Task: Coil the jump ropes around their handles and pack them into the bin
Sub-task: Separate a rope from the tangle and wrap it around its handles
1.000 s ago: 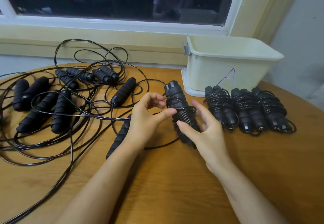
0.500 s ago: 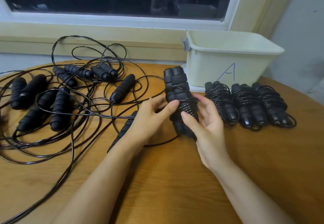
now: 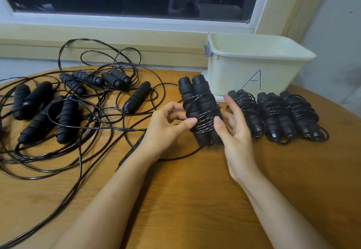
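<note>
Now the left hand (image 3: pixel 168 129) pinched the handle pair (image 3: pixel 197 100) from its left side, thumb laid on the cord turns (image 3: pixel 203 126). The right hand (image 3: pixel 237 131) clamped the same pair from the right, its thumb pressed on the turns and its fingers spread fairly straight behind. Compared with a second before, the pair had been lifted and stood nearly upright between the hands, and the left fingers no longer fed cord across the front. A loose tail (image 3: pixel 183 157) ran from below the pair along the surface (image 3: pixel 195 200) under the left wrist, so I judged the coil close to finished but not tied off.

Just beside the right hand, three wound bundles (image 3: pixel 275 116) lay in a row in front of the bin (image 3: pixel 234 73), which stood at the back right; none showed inside it from this angle. Well to the left, the unwound ropes (image 3: pixel 68 112) lay tangled, so most of the coiling and all of the packing seemed left to do.
</note>
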